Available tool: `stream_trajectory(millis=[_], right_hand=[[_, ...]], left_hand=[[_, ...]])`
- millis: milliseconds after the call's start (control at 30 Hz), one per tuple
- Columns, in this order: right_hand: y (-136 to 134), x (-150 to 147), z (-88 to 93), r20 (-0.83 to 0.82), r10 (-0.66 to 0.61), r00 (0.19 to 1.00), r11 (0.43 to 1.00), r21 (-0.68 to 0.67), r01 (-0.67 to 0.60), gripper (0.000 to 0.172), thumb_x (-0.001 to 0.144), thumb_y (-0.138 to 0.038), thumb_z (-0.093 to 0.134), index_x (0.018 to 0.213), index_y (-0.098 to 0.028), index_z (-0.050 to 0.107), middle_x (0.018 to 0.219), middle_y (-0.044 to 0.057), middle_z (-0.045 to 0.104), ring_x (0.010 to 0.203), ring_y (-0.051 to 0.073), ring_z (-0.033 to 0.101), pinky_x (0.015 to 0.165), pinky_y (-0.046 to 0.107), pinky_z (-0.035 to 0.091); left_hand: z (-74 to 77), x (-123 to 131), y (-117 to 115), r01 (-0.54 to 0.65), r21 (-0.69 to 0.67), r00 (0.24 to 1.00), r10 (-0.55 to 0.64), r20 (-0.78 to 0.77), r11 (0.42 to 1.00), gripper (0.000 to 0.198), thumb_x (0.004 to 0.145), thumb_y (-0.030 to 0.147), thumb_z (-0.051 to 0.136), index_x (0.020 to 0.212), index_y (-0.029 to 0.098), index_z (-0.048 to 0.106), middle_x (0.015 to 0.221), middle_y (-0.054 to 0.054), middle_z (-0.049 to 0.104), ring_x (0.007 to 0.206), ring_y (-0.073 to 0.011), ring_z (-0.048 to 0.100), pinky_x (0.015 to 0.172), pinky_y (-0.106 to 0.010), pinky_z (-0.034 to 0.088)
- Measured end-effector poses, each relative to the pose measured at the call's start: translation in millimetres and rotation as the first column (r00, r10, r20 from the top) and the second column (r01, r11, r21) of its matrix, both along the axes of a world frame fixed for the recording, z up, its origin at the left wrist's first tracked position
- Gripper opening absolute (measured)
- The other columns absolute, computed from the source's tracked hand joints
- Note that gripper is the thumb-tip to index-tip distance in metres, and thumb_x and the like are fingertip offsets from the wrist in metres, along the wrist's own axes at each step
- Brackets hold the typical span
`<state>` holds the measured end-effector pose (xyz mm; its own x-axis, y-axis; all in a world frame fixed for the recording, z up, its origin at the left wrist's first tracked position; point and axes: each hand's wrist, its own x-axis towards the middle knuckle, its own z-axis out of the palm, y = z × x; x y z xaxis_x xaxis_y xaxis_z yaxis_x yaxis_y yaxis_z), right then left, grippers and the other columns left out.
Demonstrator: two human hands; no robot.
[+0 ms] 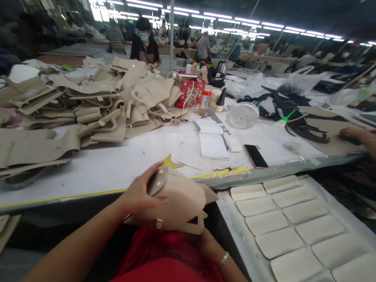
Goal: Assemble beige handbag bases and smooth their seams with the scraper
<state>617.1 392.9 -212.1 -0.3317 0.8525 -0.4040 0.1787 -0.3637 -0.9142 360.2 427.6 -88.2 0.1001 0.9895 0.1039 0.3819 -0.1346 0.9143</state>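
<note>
A beige cut leather piece (180, 204) with straps is held over my lap, just below the white table's edge (77, 177). My left hand (142, 192) is closed on its upper left part, thumb on top, fingers wrapped behind. My right hand (208, 242) is under the piece's lower right side; only the wrist with a bracelet and part of the palm show, its fingers hidden by the piece.
A big heap of beige cut pieces (76, 104) covers the table's left. White notepads (213, 144), a phone (255, 156), a small fan (242, 114) and a red box (190, 92) lie further back. Several padded inserts (297, 225) lie on a tray at right. Another person's arm (375, 146) reaches in from the right.
</note>
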Motion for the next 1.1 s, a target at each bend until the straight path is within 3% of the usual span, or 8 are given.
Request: stream_trajectory(millis=[200, 333, 400, 567, 767, 833, 967, 1100], right_hand=[[11, 41, 63.6, 0.145, 0.112, 0.983, 0.994, -0.022, -0.110, 0.031, 0.079, -0.046, 0.053, 0.070, -0.017, 0.059, 0.058, 0.000, 0.058, 0.047, 0.010, 0.053, 0.044, 0.021, 0.037], [22, -37, 109.1, 0.112, 0.153, 0.982, 0.937, 0.299, -0.180, 0.028, 0.082, -0.044, 0.052, 0.088, -0.018, 0.061, 0.072, 0.002, 0.061, 0.063, 0.014, 0.057, 0.057, 0.025, 0.045], [21, -100, 115.3, 0.154, 0.184, 0.971, 0.821, 0.519, -0.238, 0.034, 0.079, -0.040, 0.056, 0.105, -0.019, 0.060, 0.097, 0.006, 0.062, 0.087, 0.019, 0.058, 0.077, 0.031, 0.047], [-6, -227, 102.4, 0.420, 0.402, 0.814, 0.608, 0.541, -0.580, 0.089, 0.065, -0.059, 0.066, 0.134, -0.011, 0.038, 0.139, 0.022, 0.032, 0.128, 0.038, 0.029, 0.103, 0.051, 0.027], [-40, -269, 122.3, 0.391, 0.559, 0.731, 0.418, 0.629, -0.655, 0.112, 0.056, -0.065, 0.068, 0.142, -0.013, 0.022, 0.146, 0.021, 0.016, 0.133, 0.038, 0.016, 0.107, 0.050, 0.021], [-40, -266, 133.8, 0.283, 0.535, 0.796, 0.458, 0.695, -0.554, 0.107, 0.058, -0.058, 0.072, 0.142, -0.013, 0.022, 0.145, 0.019, 0.023, 0.132, 0.035, 0.021, 0.107, 0.047, 0.023], [-27, -244, 150.0, -0.005, 0.354, 0.935, 0.709, 0.654, -0.265, 0.050, 0.085, -0.047, 0.048, 0.124, -0.015, 0.046, 0.119, 0.012, 0.055, 0.107, 0.024, 0.052, 0.093, 0.037, 0.040], [-18, -214, 156.6, -0.036, 0.232, 0.972, 0.796, 0.581, -0.168, 0.048, 0.091, -0.050, 0.031, 0.098, -0.012, 0.059, 0.094, 0.012, 0.064, 0.087, 0.021, 0.058, 0.077, 0.031, 0.044]], left_hand=[[-23.0, -100, -22, -0.427, -0.181, 0.665, 0.444, 0.600, 0.886, 0.072, 0.057, 0.032, 0.071, 0.123, 0.012, 0.050, 0.097, -0.009, 0.067, 0.079, -0.0231, 0.063, 0.068, -0.030, 0.053], [-54.8, -127, -52, -0.567, -0.311, 0.442, 0.601, 0.666, 0.763, 0.057, 0.058, 0.028, 0.073, 0.111, 0.015, 0.058, 0.085, -0.003, 0.068, 0.067, -0.0172, 0.063, 0.061, -0.026, 0.053], [-59.6, -131, -65, -0.597, -0.328, 0.385, 0.620, 0.684, 0.732, 0.051, 0.060, 0.029, 0.072, 0.107, 0.015, 0.059, 0.081, -0.001, 0.068, 0.064, -0.0163, 0.062, 0.058, -0.025, 0.053], [-44.1, -135, -96, -0.656, -0.343, 0.334, 0.666, 0.667, 0.672, 0.048, 0.060, 0.030, 0.073, 0.105, 0.016, 0.060, 0.078, -0.001, 0.067, 0.062, -0.0156, 0.063, 0.060, -0.025, 0.053], [2.3, -120, -121, -0.712, -0.317, 0.316, 0.689, 0.652, 0.627, 0.052, 0.065, 0.032, 0.073, 0.111, 0.019, 0.055, 0.082, -0.001, 0.066, 0.068, -0.0150, 0.063, 0.067, -0.026, 0.052], [21.4, -113, -121, -0.694, -0.202, 0.397, 0.601, 0.694, 0.691, 0.049, 0.072, 0.041, 0.066, 0.113, 0.017, 0.054, 0.093, -0.005, 0.066, 0.077, -0.0173, 0.064, 0.073, -0.028, 0.051], [46.6, -94, -122, -0.555, -0.062, 0.636, 0.472, 0.610, 0.829, 0.053, 0.077, 0.045, 0.059, 0.120, 0.016, 0.053, 0.109, -0.009, 0.063, 0.093, -0.0217, 0.061, 0.080, -0.030, 0.049], [46.7, -71, -125, -0.595, 0.080, 0.773, 0.542, 0.331, 0.800, 0.038, 0.077, 0.039, 0.060, 0.108, 0.017, 0.062, 0.109, -0.005, 0.063, 0.100, -0.0217, 0.057, 0.088, -0.029, 0.043]])
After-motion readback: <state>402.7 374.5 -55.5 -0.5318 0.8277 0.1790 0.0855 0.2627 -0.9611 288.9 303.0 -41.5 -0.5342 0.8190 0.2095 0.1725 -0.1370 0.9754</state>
